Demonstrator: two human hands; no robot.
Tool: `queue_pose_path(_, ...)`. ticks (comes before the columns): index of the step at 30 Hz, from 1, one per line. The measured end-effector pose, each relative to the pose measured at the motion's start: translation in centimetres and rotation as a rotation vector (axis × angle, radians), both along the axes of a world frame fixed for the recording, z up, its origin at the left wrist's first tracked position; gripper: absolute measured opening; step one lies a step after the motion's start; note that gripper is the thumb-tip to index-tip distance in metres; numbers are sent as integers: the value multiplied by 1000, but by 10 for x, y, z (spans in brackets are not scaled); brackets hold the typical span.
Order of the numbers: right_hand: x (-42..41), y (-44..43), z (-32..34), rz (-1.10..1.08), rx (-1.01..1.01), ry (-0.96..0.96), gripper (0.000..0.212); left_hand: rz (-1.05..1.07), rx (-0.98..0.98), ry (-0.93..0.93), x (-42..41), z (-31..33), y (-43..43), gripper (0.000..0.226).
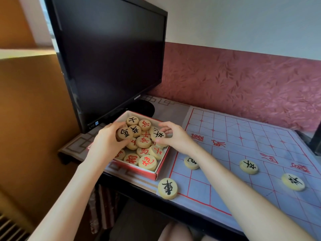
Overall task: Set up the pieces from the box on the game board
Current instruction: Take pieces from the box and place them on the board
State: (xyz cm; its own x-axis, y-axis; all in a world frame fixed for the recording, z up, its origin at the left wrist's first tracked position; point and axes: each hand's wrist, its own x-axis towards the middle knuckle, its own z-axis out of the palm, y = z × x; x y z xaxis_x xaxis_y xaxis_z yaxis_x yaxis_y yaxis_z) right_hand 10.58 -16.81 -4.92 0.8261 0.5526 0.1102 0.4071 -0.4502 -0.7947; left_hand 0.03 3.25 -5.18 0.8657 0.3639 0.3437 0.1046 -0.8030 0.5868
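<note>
At the near edge of the table [182, 214], two bare forearms reached forward toward the box. Four round pale pieces with black characters already lay on the game board [251, 140]. The first piece [167, 188] sat on its near left corner, just beside the box's near corner but apart from it. The second piece [191, 162] lay further in, partly hidden behind the right forearm. The third piece [248, 166] and fourth piece [293, 181] lay to its right, all well apart from one another.

Left of the board stood one open box [139, 172], red outside and white inside, on a patterned cloth [76, 145]. Some eleven loose pieces [143, 142] showed inside, most with red characters and two with black. They were heaped in layers, so an exact count could not be made.

Both hands were over the box. The left hand [107, 141] had its fingers curled round one black-marked disc [124, 133], which was tilted up. The right hand [173, 136] pinched another black-marked disc [158, 134] between thumb and fingers, above the heap.

Behind the box stood one dark monitor [111, 58], its screen blank, and beyond the board ran a maroon leaf-patterned wall covering [243, 84].
</note>
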Motion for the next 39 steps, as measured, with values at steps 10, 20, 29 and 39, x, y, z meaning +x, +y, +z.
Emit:
queue_pose_path(10,-4,-36,13,-4,-21,-147,43,-77,-21,-49,4,5,-30,51)
queue_pose_path(20,0,-135,14,-216,27,38,43,-206,-26,-67,25,4,-77,49)
queue_pose_path(29,-6,-149,-2,-176,-171,-30,47,-261,-72,-93,29,5,-95,46)
queue_pose_path(39,-11,-161,-18,-205,-187,-49,53,-317,-112,-89,20,7,-109,42)
